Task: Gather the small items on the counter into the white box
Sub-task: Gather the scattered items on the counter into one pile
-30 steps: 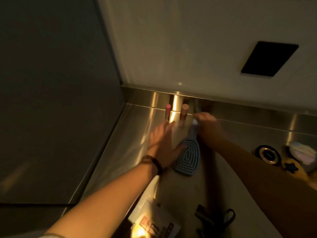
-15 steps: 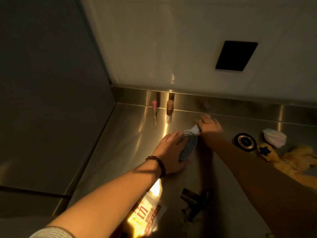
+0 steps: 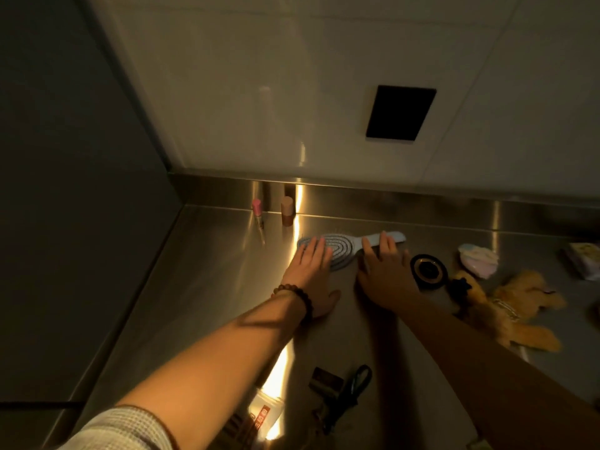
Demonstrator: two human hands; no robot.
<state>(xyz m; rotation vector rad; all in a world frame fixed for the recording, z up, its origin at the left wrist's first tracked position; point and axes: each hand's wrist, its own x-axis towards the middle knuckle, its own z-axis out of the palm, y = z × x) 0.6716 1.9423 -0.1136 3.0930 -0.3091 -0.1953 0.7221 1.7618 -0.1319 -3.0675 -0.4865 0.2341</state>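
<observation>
the only print in view is on a white packet (image 3: 264, 417) lying at the near edge of the steel counter (image 3: 207, 287), partly under the left forearm; it carries red blocks with pale marks that look like characters, but they are too small and too glared by the light to read; a small card or pack (image 3: 584, 259) at the far right edge has a pale printed face, also unreadable; nothing else in view bears a legible word, number, brand or sign
</observation>
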